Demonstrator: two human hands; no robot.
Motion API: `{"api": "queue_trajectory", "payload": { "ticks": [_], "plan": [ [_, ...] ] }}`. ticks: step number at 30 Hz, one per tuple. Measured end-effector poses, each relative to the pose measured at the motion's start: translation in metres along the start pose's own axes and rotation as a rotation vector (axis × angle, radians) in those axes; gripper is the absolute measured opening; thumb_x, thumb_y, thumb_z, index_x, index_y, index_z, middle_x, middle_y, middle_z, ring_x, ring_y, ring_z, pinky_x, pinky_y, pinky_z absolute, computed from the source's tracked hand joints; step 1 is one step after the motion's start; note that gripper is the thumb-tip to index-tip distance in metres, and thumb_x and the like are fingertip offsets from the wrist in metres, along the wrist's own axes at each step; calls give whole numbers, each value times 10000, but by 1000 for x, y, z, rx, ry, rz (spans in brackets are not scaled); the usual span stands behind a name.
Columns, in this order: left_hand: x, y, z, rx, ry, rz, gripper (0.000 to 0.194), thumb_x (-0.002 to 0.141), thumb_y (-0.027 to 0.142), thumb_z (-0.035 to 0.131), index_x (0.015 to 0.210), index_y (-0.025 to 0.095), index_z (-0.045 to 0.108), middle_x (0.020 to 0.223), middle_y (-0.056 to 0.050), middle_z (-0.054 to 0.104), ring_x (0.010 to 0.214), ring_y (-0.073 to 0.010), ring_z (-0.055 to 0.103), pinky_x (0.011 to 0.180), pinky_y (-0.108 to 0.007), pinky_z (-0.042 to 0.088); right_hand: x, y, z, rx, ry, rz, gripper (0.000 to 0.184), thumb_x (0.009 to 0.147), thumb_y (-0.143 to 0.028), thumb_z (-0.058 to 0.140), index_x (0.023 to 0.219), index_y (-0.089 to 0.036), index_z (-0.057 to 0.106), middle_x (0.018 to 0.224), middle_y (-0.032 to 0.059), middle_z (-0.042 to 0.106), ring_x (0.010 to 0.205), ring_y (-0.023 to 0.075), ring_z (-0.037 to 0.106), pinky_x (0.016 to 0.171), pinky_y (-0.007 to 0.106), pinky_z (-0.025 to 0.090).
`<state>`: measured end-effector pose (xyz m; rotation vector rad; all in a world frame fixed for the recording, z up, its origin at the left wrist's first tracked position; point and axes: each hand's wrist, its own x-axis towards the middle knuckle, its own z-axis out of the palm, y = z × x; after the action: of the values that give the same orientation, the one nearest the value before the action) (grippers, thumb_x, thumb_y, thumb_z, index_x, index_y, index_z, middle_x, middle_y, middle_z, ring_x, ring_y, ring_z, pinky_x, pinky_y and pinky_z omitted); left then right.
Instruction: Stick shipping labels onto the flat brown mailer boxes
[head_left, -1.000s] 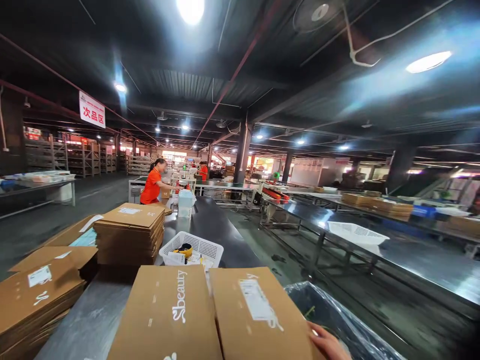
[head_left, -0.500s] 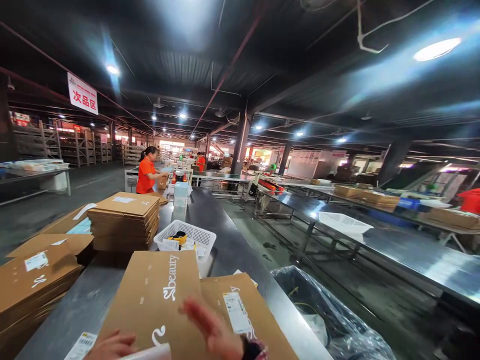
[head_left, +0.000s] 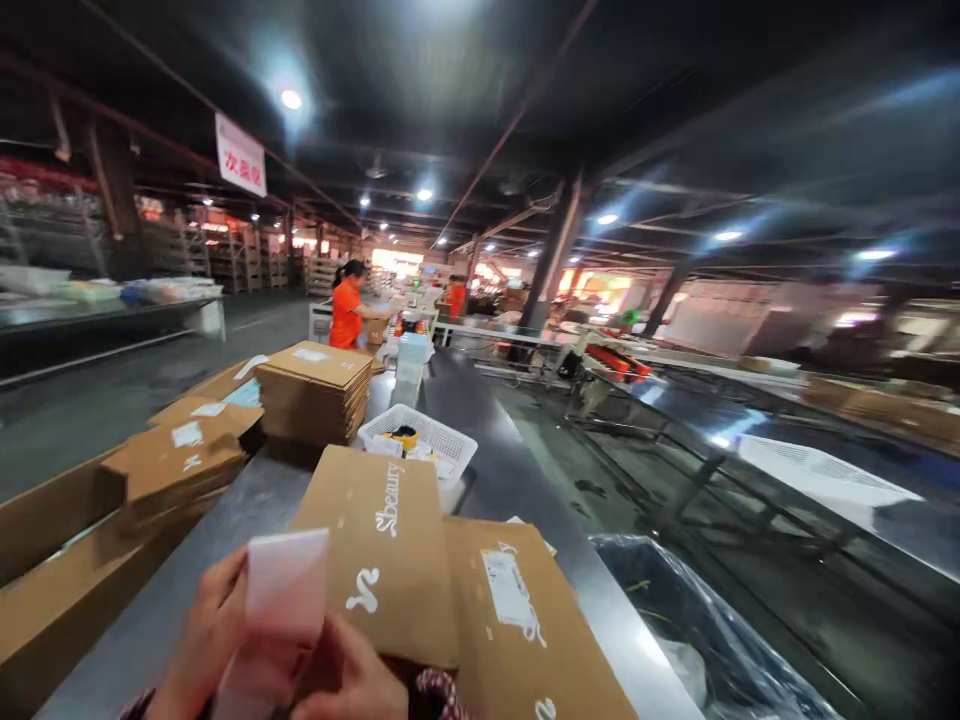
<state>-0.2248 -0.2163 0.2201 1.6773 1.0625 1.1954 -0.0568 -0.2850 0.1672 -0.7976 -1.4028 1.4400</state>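
Note:
My left hand (head_left: 206, 630) is closed on a white slip of paper (head_left: 289, 575), gripping its left edge; the slip's lower part bends down between my hands and looks like a label strip. At the slip's right lower edge, my right hand (head_left: 356, 675) is closed with the fingers pressed against it. Its fingertips are blurred. Just beyond the hands lies a flat brown carton (head_left: 409, 540) printed with "beauty" lettering. To its right, another flat carton (head_left: 532, 610) carries a white shipping label (head_left: 510, 590).
A white basket (head_left: 454, 450) with a yellow-and-black item stands behind the cartons on the metal table (head_left: 487, 420). Stacked flat cartons (head_left: 311, 395) are at the left. A clear plastic bag (head_left: 675, 600) hangs right of the table. A person in orange (head_left: 346, 310) works farther back.
My hands have come together around the white slip, which has risen into fuller view. My right hand has moved from above the cartons to the slip. The view has turned left.

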Motion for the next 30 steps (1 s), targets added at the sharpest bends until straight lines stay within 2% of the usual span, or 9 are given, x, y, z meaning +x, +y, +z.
{"api": "queue_trajectory", "payload": {
  "ticks": [6,10,13,17,19,22,26,28,30],
  "plan": [
    [19,-7,-6,140,20,-29,512,835,574,386,678,144,617,653,-61,661,653,-199,604,646,-303,518,2,-3,-13,94,163,23,340,722,-423,712,955,-177,699,923,46,705,853,178,630,809,304,481],
    [10,-33,-13,293,56,-28,537,814,530,462,1096,102,624,1146,-181,662,1056,-295,619,911,-443,490,3,-1,-31,-46,319,0,323,733,-430,702,929,-174,685,847,35,691,763,161,609,721,277,479],
    [-10,-39,-4,347,94,160,549,828,464,518,1307,196,497,1401,-127,498,1299,-259,448,1075,-441,362,1,-1,-34,-149,337,-14,322,779,-466,646,913,-177,690,864,45,674,808,176,598,758,296,478],
    [-30,-29,19,316,-131,300,458,746,456,657,1162,272,607,1167,-50,681,1109,-224,614,971,-318,479,-1,-8,-30,-205,314,-50,310,773,-478,647,873,-191,704,927,52,642,910,201,576,849,325,467],
    [-34,-24,28,297,-120,200,294,789,452,602,997,253,662,995,-34,725,972,-209,669,838,-268,542,-3,-13,-29,-214,303,-65,277,780,-458,644,843,-196,709,972,56,620,957,210,563,880,328,460],
    [-35,-22,30,270,-72,179,265,827,467,533,800,248,679,844,-10,732,945,-210,675,917,-287,509,-6,-22,-32,-309,354,-55,232,772,-394,654,905,-207,689,1026,66,597,953,212,561,865,327,474],
    [-33,-21,22,306,-109,330,219,828,422,558,905,277,703,916,-22,747,924,-187,689,835,-209,530,-10,-35,-43,-604,546,-131,580,663,-276,737,1207,-221,546,1270,104,510,1122,253,508,973,360,423],
    [-32,-17,23,302,-191,370,181,838,377,559,883,283,706,888,-27,741,860,-166,696,750,-170,536,-12,-42,-47,-683,439,-188,592,678,-275,736,1233,-247,534,1259,86,544,1155,248,504,991,349,410],
    [-33,-12,28,227,-240,318,219,851,413,531,816,271,694,803,-20,722,746,-149,685,690,-167,534,-13,-45,-49,-718,270,-210,330,771,-303,669,1097,-276,626,1036,40,664,1007,209,588,919,314,447]
  ]
}}
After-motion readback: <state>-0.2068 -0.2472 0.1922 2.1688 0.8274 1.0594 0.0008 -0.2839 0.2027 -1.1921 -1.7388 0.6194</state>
